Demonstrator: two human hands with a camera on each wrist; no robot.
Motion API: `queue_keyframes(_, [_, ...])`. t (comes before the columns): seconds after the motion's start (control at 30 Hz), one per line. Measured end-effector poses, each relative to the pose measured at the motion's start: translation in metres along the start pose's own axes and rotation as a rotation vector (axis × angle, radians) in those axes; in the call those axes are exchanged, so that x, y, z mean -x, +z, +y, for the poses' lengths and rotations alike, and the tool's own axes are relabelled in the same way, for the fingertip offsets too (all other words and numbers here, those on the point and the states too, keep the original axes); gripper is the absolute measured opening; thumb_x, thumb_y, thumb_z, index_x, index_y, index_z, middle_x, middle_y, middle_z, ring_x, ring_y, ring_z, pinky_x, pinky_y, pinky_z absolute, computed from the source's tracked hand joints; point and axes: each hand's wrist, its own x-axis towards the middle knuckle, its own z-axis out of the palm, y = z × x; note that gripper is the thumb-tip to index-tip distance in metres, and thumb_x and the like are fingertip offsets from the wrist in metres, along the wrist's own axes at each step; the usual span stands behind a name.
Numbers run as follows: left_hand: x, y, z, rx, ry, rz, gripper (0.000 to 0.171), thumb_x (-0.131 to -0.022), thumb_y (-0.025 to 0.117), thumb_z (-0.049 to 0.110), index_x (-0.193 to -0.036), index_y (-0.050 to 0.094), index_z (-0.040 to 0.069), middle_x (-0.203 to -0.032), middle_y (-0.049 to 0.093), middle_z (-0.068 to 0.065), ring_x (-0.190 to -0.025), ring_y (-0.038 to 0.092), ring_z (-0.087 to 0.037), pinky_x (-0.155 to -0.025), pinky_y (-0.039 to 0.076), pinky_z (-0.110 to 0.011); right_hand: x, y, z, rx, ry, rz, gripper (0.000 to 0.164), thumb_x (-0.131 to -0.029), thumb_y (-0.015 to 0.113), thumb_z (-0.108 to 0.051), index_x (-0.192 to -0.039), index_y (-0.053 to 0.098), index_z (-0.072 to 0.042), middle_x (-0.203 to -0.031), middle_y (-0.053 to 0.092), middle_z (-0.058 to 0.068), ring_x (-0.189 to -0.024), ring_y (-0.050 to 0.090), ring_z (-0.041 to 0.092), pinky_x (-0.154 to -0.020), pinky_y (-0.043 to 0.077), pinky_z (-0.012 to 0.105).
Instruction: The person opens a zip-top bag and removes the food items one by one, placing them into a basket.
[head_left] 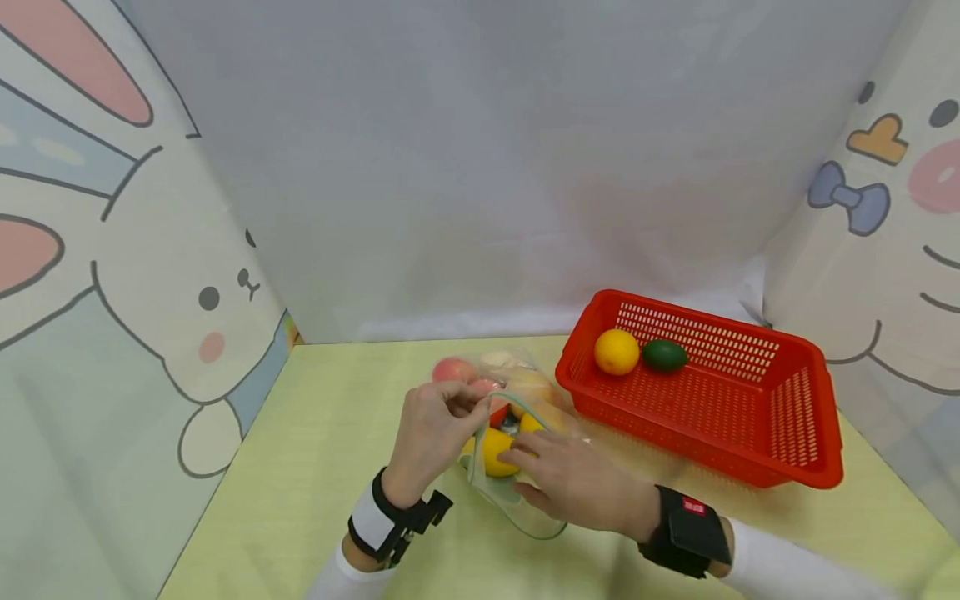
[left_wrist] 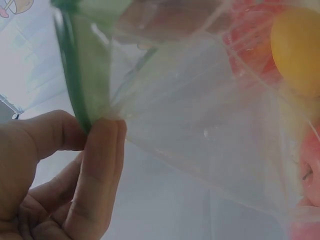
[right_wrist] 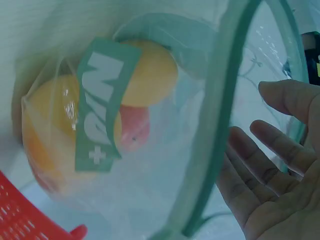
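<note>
A clear zip bag (right_wrist: pixel 170 200) with a green rim lies on the table, its mouth held wide toward me. My left hand (head_left: pixel 438 433) pinches the bag's rim between thumb and fingers, plain in the left wrist view. At the other side of the mouth is my right hand (head_left: pixel 577 483); its fingers are spread and loosely bent, touching the rim without curling round it. Inside the bag lie several fruits: a yellow fruit (head_left: pixel 497 452) near the opening, a red apple (left_wrist: pixel 311 165) and others behind the film. A green printed label (right_wrist: pixel 105 105) partly covers the fruit.
A red plastic basket (head_left: pixel 720 454) stands to the right of the bag. It contains an orange (head_left: pixel 617 352) and a dark green oval fruit (head_left: pixel 664 356). Cloth walls with cartoon drawings surround the pale yellow table (head_left: pixel 300 433) at the back and sides.
</note>
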Motion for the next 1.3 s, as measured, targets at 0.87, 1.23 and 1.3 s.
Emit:
queue_keyframes(0.87, [0.001, 0.002, -0.002, 0.016, 0.026, 0.021, 0.005, -0.087, 0.079, 0.002, -0.084, 0.082, 0.004, -0.075, 0.079, -0.005, -0.060, 0.066, -0.003, -0.058, 0.055, -0.018, -0.056, 0.091, 0.013, 0.054, 0.188, -0.037, 0.041, -0.092, 0.072, -0.021, -0.127, 0.060, -0.005, -0.111, 0.062, 0.000, -0.083, 0.059, 0.011, -0.063, 0.038, 0.013])
queue_keyframes(1.23, [0.001, -0.001, 0.001, 0.006, 0.030, 0.032, 0.005, -0.087, 0.081, 0.004, -0.090, 0.083, 0.002, -0.076, 0.079, -0.006, -0.061, 0.067, -0.007, -0.060, 0.055, -0.018, -0.056, 0.060, 0.002, -0.114, 0.289, -0.108, 0.029, -0.086, 0.082, -0.020, -0.107, 0.070, -0.006, -0.128, 0.060, 0.011, -0.079, 0.054, 0.016, -0.054, 0.042, 0.016])
queue_keyframes(1.3, [0.000, -0.001, 0.001, 0.004, 0.024, 0.034, 0.005, -0.087, 0.081, 0.005, -0.091, 0.083, 0.002, -0.077, 0.079, -0.006, -0.061, 0.067, -0.007, -0.060, 0.055, -0.018, -0.052, 0.049, -0.002, -0.064, 0.276, -0.081, 0.032, -0.085, 0.086, -0.027, -0.104, 0.069, -0.007, -0.124, 0.060, 0.010, -0.081, 0.055, 0.017, -0.054, 0.046, 0.018])
